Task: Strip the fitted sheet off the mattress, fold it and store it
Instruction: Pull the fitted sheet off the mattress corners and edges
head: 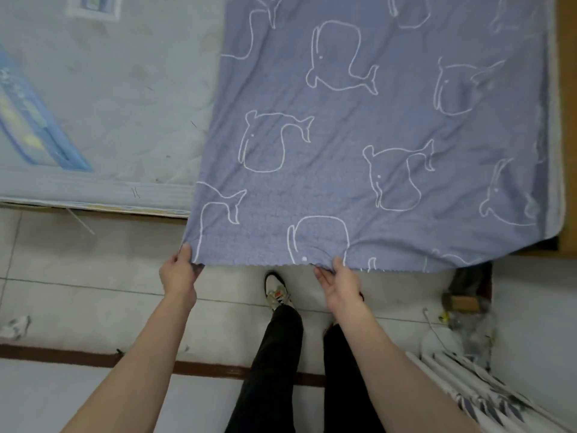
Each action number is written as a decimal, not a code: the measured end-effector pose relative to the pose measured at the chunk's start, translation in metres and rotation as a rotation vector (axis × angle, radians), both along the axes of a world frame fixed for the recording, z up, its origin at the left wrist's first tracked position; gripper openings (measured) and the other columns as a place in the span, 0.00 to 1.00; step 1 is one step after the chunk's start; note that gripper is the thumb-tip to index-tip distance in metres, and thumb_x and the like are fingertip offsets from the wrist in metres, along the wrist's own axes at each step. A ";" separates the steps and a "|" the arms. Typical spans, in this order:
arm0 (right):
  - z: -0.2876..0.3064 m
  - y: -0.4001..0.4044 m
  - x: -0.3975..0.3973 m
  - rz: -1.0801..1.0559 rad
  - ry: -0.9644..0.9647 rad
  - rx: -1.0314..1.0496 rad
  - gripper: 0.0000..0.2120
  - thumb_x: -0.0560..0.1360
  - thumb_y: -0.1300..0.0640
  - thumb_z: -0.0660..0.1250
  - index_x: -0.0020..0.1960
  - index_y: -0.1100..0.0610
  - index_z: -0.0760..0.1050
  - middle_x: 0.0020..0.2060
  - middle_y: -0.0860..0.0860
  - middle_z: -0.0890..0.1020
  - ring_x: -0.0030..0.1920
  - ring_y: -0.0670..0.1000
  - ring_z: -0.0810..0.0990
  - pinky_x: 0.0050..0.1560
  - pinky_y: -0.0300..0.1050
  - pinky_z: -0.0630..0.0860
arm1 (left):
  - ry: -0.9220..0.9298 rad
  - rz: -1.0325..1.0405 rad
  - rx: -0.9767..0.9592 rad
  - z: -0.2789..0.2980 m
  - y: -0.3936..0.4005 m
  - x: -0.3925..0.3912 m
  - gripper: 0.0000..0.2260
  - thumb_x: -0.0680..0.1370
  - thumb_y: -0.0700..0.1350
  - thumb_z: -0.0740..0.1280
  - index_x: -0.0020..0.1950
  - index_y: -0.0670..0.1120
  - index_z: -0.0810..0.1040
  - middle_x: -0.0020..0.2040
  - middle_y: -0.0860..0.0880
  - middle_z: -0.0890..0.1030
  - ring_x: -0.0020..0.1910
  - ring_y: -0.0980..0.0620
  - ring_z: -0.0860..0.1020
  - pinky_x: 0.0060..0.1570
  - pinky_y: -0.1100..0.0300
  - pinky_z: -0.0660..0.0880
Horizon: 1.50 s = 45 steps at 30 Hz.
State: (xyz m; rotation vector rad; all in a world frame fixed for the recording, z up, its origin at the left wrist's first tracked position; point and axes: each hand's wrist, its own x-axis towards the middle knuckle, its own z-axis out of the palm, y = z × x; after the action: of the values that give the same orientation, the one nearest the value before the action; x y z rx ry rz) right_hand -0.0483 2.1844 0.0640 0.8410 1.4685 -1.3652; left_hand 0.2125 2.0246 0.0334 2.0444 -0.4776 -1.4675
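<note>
Gripping sheet (pixel 359 135) edge, both hands (pixel 178 273)

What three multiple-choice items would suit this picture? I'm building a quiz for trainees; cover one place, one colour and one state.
1. Where does the bare mattress show?
A. left of the sheet
B. right of the sheet
C. nowhere

2. What colour are the whale outlines on the sheet?
A. black
B. white
C. red

3. How is the sheet's near edge held?
A. by both hands
B. by one hand
C. by neither hand

Key:
1 A, the uncovered quilted surface lies left of the fabric.
2 B, the outlines are white on blue-grey cloth.
3 A, the left hand pinches the corner and the right hand grips the edge.
</note>
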 end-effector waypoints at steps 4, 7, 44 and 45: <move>0.008 0.010 -0.009 0.025 -0.020 -0.050 0.09 0.83 0.60 0.63 0.61 0.61 0.74 0.45 0.57 0.82 0.43 0.54 0.81 0.42 0.46 0.83 | -0.044 0.105 -0.107 0.020 0.000 -0.007 0.05 0.80 0.44 0.69 0.48 0.42 0.77 0.47 0.46 0.82 0.45 0.49 0.83 0.47 0.52 0.83; 0.011 0.018 -0.026 0.000 -0.066 -0.106 0.08 0.82 0.60 0.63 0.60 0.60 0.74 0.48 0.56 0.80 0.46 0.54 0.80 0.53 0.48 0.80 | -0.088 0.132 -0.168 0.039 -0.007 -0.010 0.04 0.80 0.43 0.67 0.50 0.42 0.76 0.46 0.46 0.81 0.43 0.50 0.83 0.43 0.54 0.84; -0.010 0.003 -0.061 -0.114 0.010 0.051 0.15 0.84 0.58 0.61 0.69 0.62 0.70 0.58 0.61 0.80 0.54 0.59 0.82 0.41 0.53 0.84 | 0.700 0.217 0.322 0.000 0.144 -0.245 0.17 0.82 0.58 0.62 0.63 0.48 0.78 0.67 0.44 0.76 0.64 0.45 0.76 0.65 0.42 0.74; -0.009 0.003 -0.061 -0.111 0.016 0.060 0.16 0.84 0.58 0.61 0.69 0.63 0.70 0.59 0.62 0.80 0.56 0.60 0.82 0.43 0.53 0.84 | 0.761 0.285 0.320 -0.002 0.142 -0.245 0.19 0.82 0.61 0.60 0.63 0.48 0.76 0.68 0.43 0.74 0.66 0.43 0.74 0.67 0.40 0.72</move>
State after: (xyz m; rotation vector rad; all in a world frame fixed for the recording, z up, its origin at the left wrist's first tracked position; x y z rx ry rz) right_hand -0.1097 2.1875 0.0551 0.9648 1.5004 -1.4181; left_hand -0.0323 2.1662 0.0315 1.4989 0.3583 -2.0556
